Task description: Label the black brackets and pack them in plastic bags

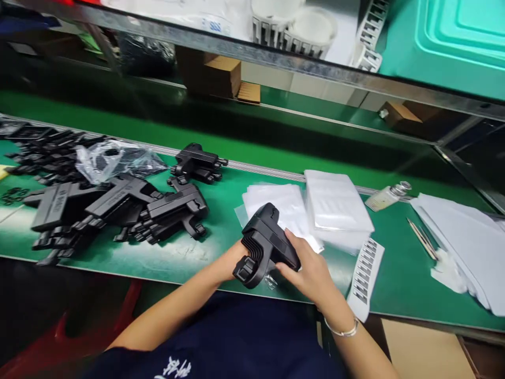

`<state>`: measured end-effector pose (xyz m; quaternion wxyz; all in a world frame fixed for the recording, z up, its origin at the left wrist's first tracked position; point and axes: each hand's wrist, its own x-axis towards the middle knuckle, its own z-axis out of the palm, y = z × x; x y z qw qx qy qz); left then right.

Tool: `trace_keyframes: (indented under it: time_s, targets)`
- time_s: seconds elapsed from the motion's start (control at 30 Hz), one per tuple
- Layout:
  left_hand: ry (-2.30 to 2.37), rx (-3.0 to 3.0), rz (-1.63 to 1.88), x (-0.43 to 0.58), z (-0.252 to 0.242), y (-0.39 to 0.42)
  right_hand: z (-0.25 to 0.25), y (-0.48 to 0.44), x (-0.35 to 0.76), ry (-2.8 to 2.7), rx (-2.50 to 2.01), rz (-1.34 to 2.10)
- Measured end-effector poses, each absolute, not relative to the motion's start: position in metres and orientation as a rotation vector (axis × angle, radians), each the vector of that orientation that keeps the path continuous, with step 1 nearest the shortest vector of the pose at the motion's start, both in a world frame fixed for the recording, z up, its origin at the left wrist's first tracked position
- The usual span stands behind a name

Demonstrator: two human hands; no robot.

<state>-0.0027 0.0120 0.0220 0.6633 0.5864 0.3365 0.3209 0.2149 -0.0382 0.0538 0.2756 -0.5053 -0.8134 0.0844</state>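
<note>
Both my hands hold one black plastic part (265, 243) just above the front edge of the green bench. My left hand (229, 261) is mostly hidden under it, gripping from the left side. My right hand (310, 271) wraps its fingers over the part's right end, a thin bracelet on that wrist. A bit of clear film (271, 281) shows under the part. Beyond the part lie two stacks of clear plastic bags (335, 202).
Several black plastic parts (118, 208) pile up on the left, with a crumpled clear bag (112, 160) among them. A barcode label strip (365, 276), a small bottle (389, 196), thin sticks (422, 239) and white sheets (465, 247) lie to the right. A metal shelf rail (276, 58) runs overhead.
</note>
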Motion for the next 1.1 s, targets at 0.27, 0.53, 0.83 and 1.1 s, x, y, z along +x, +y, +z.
trace_keyframes:
  time_s: [0.27,0.53,0.83,1.1]
  targets:
    - [0.882,1.227,0.773,0.004,0.029,0.022,0.055,-0.052,0.258,-2.302,-1.236,0.149]
    - [0.967,1.589,0.879,0.02,0.027,0.014,0.018,-0.049,0.274,-1.11,-1.349,1.404]
    - [0.837,1.218,0.795,0.045,0.027,0.022,0.035,-0.064,0.303,-1.966,-1.125,0.265]
    - [0.638,2.26,0.73,0.034,0.045,0.017,0.0,-0.06,0.327,-1.784,-1.206,0.186]
